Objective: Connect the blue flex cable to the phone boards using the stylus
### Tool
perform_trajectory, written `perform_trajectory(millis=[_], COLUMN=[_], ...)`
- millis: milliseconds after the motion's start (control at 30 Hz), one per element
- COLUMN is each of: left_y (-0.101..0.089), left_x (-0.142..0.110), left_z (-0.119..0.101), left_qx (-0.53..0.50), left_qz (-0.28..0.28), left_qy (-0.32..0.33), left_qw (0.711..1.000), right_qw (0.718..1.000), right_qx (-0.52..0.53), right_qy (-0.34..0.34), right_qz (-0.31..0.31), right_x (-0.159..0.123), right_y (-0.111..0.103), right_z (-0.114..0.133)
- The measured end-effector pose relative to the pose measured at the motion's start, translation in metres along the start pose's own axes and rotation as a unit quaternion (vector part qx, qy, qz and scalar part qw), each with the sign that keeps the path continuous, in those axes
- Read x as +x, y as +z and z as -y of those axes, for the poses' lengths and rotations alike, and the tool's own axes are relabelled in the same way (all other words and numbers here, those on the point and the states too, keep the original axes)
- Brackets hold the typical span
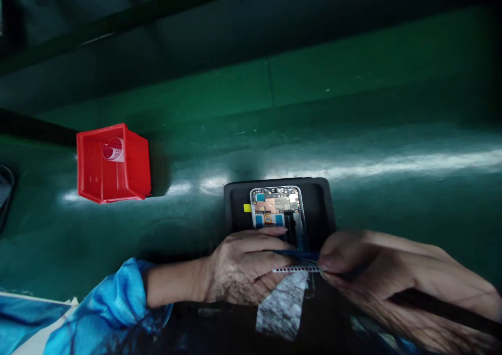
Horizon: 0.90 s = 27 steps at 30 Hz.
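Observation:
An opened phone [277, 206] with its circuit board showing lies in a black tray [317, 203] on the green bench. My left hand [241, 266] rests on the phone's near end, fingers closed over it. A thin white strip with small dots [295, 269] runs between my two hands. My right hand [353, 263] pinches the strip's right end, and a dark slim tool [443, 308] lies along that hand and wrist. A small yellow tag [247, 207] sits in the tray left of the phone.
A red plastic bin [113, 162] with a white roll inside stands at the left. A dark rounded object [4, 195] shows at the far left edge. Green bench mat [392, 187] stretches right and back. A blue sleeve [105, 308] covers my left forearm.

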<state>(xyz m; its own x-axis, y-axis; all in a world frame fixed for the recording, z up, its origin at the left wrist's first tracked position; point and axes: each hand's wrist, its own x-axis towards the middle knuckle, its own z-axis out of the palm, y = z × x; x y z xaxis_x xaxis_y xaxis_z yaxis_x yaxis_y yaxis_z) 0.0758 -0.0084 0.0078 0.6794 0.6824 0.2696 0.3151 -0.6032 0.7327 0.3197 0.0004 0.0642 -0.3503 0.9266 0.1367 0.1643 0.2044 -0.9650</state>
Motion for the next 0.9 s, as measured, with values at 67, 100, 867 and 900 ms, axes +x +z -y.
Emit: perform_trajectory(millis=[67,100,867,900], left_y=[0.0,0.0,-0.002,-0.002], left_x=[0.004,0.006,0.014,0.015], left_z=[0.0,-0.001,0.001,0.001], left_qx=[-0.057,-0.077,-0.058,-0.059], left_qz=[-0.037,-0.053,-0.096,-0.099], left_qy=[0.004,0.009,0.026,0.027], left_qw=[0.998,0.996,0.993,0.993], right_qw=[1.0,0.999,0.949,0.949], right_qx=[0.01,0.016,-0.02,-0.024], right_qy=[0.012,0.017,0.181,0.18], right_qz=[-0.022,-0.03,-0.257,-0.258], right_x=[-0.001,-0.002,0.009,0.008], right_y=[0.002,0.003,0.009,0.009], right_z=[-0.001,-0.002,-0.038,-0.039])
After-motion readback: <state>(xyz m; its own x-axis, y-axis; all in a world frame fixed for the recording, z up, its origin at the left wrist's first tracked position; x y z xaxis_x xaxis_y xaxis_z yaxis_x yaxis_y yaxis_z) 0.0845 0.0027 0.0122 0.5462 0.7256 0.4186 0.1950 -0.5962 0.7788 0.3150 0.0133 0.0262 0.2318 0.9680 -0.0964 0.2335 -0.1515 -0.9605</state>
